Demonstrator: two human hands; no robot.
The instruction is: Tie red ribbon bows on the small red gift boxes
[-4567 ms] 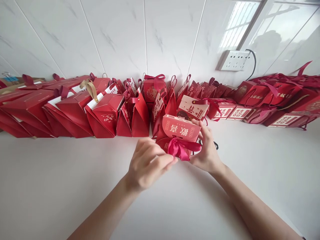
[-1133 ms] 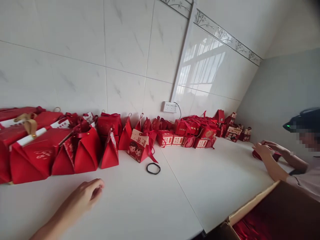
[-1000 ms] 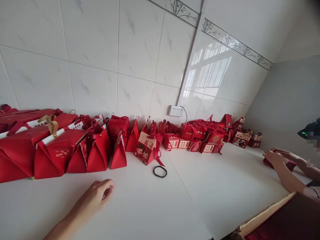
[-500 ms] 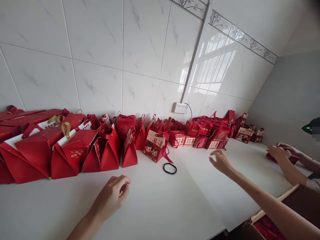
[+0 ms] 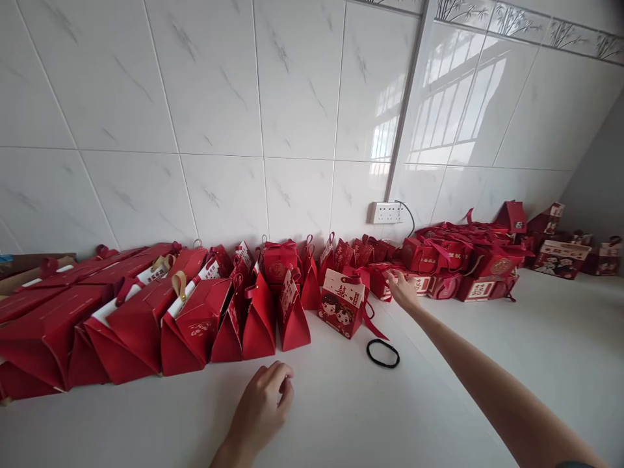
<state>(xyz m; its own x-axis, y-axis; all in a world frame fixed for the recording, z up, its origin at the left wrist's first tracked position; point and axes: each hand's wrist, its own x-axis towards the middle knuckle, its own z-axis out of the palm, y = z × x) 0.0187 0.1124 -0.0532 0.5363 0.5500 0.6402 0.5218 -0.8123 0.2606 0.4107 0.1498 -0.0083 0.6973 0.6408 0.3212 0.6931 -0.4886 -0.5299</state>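
My left hand point(image 5: 263, 404) is low over the white table, its fingers loosely curled in with nothing visible in them. My right hand point(image 5: 402, 290) reaches forward with fingers stretched out at a small red gift box point(image 5: 381, 281) in the row near the wall; I cannot tell whether it touches the box. Between my hands stands a red and cream gift box point(image 5: 341, 304) with two cartoon figures and a ribbon. A black elastic band point(image 5: 383, 353) lies in front of it. Red triangular gift boxes point(image 5: 295, 318) stand in front of my left hand.
Large red gift boxes point(image 5: 129, 325) fill the left side along the tiled wall. Red boxes with ribbons point(image 5: 480, 260) are piled at the right. A power strip point(image 5: 387, 212) with a cable is on the wall. More boxes point(image 5: 560, 259) stand in the far right corner.
My view has turned left, so another person's hands and the open carton at the right are out of sight. My right hand has moved left to the small red boxes. My left hand stays curled.
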